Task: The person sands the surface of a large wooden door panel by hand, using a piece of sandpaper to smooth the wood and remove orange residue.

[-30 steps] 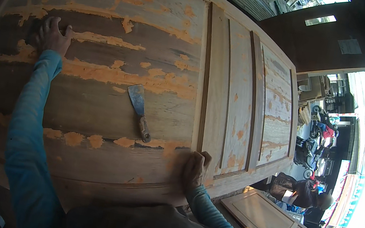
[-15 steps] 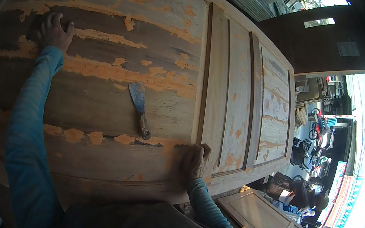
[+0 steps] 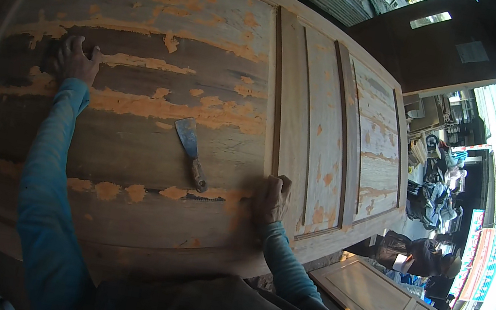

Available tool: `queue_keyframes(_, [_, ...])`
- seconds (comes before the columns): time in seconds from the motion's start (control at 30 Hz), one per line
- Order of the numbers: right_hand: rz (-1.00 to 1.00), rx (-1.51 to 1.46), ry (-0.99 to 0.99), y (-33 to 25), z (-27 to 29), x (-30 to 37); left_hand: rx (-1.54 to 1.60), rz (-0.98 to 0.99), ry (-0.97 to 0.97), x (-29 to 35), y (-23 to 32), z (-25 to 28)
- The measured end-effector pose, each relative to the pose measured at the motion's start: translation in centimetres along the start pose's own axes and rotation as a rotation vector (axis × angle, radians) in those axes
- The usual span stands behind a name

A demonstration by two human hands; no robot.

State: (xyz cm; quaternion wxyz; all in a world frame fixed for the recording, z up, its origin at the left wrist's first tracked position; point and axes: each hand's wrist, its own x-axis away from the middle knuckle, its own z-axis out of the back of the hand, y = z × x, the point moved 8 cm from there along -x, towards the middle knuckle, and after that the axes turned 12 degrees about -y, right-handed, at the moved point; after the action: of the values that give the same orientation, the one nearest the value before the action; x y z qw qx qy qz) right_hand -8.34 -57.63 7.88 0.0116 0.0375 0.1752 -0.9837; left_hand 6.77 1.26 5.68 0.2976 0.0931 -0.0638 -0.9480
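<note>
A large wooden door panel (image 3: 110,147) lies in front of me, smeared with bands and spots of orange filler (image 3: 137,107). My left hand (image 3: 79,61) rests on the dark wood at the far left, fingers bent and thumb apart, with nothing visible in it. Close to the raised rail, my right hand (image 3: 273,200) is closed and pressed against the surface. Whatever it may grip is hidden beneath it. Between the hands lies a putty knife (image 3: 191,153) with a wide metal blade and a worn handle, touched by neither.
Raised strips (image 3: 338,124) divide the door's right part. A smaller panelled door (image 3: 369,296) stands low at the right. A dark board (image 3: 459,49) rises at the back right. Beyond are a dark-clothed person (image 3: 416,254) and motorbikes (image 3: 433,194).
My right hand has slid a little farther from me along the door. The left hand stays in place on the wood. The whole view has shifted slightly; the putty knife lies where it was.
</note>
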Motion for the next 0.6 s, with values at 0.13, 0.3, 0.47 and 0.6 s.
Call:
queue_keyframes(0.13, [-0.019,-0.059,0.034,-0.3,0.1,-1.1,0.040,-0.004,-0.022,0.1,0.2,0.3])
queue_keyframes(0.3, [-0.048,-0.037,-0.003,1.1,1.1,5.9,0.041,0.004,-0.035,0.5,0.2,0.9])
queue_keyframes(0.47, [-0.067,-0.086,-0.018,0.1,0.4,0.4,0.033,0.001,-0.010,0.3,0.4,0.8])
queue_keyframes(0.6, [-0.018,-0.075,0.050,-1.6,0.5,-4.3,0.064,-0.002,-0.030,0.3,0.4,0.8])
